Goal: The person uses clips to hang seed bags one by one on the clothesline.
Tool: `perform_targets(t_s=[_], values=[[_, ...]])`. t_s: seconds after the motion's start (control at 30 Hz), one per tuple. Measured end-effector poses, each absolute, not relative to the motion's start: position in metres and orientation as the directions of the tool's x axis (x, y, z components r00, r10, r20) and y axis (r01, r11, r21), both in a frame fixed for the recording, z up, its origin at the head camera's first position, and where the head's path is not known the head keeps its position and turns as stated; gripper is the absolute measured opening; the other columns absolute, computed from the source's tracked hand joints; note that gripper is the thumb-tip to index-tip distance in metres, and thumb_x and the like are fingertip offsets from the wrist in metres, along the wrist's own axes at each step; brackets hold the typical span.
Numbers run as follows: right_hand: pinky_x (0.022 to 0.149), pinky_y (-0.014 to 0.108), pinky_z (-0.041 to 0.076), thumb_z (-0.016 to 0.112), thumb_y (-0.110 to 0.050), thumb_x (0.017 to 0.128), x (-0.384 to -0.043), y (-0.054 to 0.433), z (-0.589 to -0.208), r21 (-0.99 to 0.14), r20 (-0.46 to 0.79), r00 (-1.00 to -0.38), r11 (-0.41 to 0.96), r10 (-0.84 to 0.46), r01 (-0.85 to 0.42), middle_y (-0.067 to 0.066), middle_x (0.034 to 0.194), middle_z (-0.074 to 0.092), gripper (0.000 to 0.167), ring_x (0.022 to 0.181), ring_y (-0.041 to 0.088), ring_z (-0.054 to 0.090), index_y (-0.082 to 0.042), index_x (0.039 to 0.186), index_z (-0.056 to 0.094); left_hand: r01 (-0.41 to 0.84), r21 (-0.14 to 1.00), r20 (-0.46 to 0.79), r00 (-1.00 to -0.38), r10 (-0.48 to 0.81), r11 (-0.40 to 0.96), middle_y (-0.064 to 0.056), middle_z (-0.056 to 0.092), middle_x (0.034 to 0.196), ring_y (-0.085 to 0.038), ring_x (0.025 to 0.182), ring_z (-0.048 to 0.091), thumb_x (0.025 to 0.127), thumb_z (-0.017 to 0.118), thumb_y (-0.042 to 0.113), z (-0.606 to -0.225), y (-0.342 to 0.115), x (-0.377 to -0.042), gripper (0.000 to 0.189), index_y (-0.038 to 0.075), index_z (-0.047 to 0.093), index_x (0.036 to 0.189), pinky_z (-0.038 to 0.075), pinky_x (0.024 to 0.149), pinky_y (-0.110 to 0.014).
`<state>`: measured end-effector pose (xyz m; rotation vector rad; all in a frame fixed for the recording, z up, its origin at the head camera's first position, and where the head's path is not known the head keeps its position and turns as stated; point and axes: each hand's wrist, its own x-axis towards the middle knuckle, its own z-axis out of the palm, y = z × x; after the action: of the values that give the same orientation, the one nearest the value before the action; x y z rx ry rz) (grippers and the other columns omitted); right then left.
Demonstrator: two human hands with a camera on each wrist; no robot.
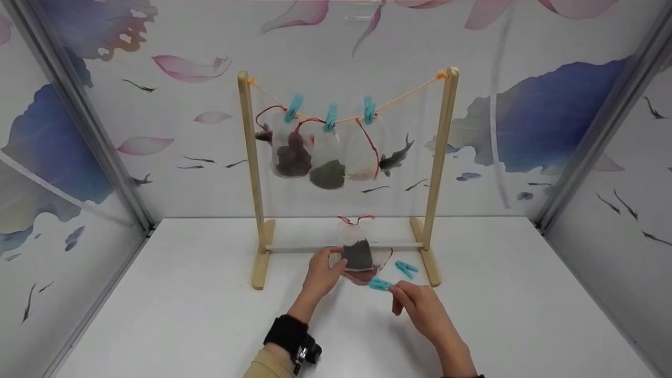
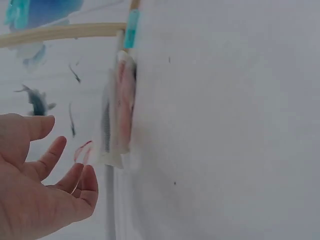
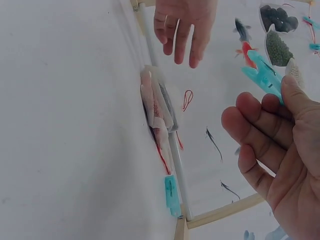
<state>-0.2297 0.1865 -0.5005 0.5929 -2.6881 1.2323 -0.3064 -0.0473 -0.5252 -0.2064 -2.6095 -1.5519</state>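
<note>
My right hand (image 1: 422, 310) pinches a blue clothespin (image 1: 379, 284) between thumb and forefinger, seen close up in the right wrist view. My left hand (image 1: 324, 273) is beside a small sheer pouch with dark grey contents (image 1: 358, 255). Its fingers are loosely bent and hold nothing; the left wrist view shows a gap between fingertips and pouch. Under the dark pouch lies another pouch with reddish contents (image 1: 361, 276), partly covered. Both have red drawstrings. A second blue clothespin (image 1: 406, 269) lies on the table to the right of the pouches.
A wooden stand (image 1: 434, 184) rises behind the hands, with a low crossbar near the pouches. From its sagging orange cord (image 1: 409, 96) hang three filled pouches, among them a green one (image 1: 328, 173), by blue clothespins (image 1: 330, 118). A printed wall panel stands behind.
</note>
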Motion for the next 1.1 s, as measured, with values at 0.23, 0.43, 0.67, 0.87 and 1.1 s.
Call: perform_targets(t_s=[0.23,0.43,0.67,0.87,1.1], values=[[0.063,0.02,0.045,0.048,-0.037,0.104,-0.23,0.186,-0.501,-0.708,0.225,-0.922,0.598,-0.315,-0.377,-0.007,0.064,0.065,0.041,0.064,0.01,0.058,-0.011,0.077,0.066,0.139,0.763,0.182,-0.983,-0.004,0.631,-0.02,0.059,0.132,-0.043,0.127,0.05,0.097,0.064,0.017,-0.53,-0.038,-0.338,0.026,0.01,0.063,0.121,0.04,0.102,-0.062],[0.061,0.019,0.044,0.049,-0.034,0.104,-0.232,0.184,-0.502,-0.703,0.206,-0.921,0.605,-0.33,-0.374,-0.006,0.066,0.065,0.038,0.064,0.011,0.057,-0.01,0.08,0.065,0.159,0.74,0.201,-0.98,0.011,0.653,-0.019,0.064,0.127,-0.04,0.122,0.055,0.096,0.062,0.008,-0.529,-0.028,-0.347,0.024,0.003,0.066,0.119,0.042,0.105,-0.054],[0.06,0.018,0.042,0.053,-0.03,0.103,-0.233,0.184,-0.507,-0.665,0.319,-0.913,0.627,-0.253,-0.406,-0.013,0.061,0.055,0.032,0.06,-0.002,0.046,-0.017,0.074,0.059,0.156,0.863,0.185,-0.983,-0.014,0.481,-0.01,0.071,0.105,-0.022,0.099,0.066,0.096,0.066,0.014,-0.521,-0.023,-0.346,0.013,0.006,0.07,0.105,0.056,0.086,-0.035],[0.058,0.018,0.042,0.056,-0.022,0.101,-0.23,0.179,-0.504,-0.663,0.407,-0.887,0.596,-0.219,-0.452,-0.013,0.06,0.055,0.029,0.059,0.001,0.049,-0.017,0.073,0.057,0.19,0.883,0.18,-0.981,0.064,0.43,-0.004,0.064,0.088,-0.01,0.076,0.059,0.094,0.068,0.016,-0.5,-0.034,-0.34,0.023,0.006,0.059,0.113,0.047,0.065,-0.022],[0.059,0.021,0.043,0.062,-0.016,0.098,-0.238,0.187,-0.467,-0.561,0.513,-0.823,0.63,-0.244,-0.536,-0.013,0.064,0.055,0.023,0.062,-0.001,0.048,-0.017,0.075,0.058,0.352,0.787,0.291,-0.936,0.197,0.506,0.001,0.058,0.074,-0.004,0.062,0.055,0.101,0.058,0.022,-0.462,-0.037,-0.334,0.022,0.01,0.067,0.117,0.039,0.056,-0.019]])
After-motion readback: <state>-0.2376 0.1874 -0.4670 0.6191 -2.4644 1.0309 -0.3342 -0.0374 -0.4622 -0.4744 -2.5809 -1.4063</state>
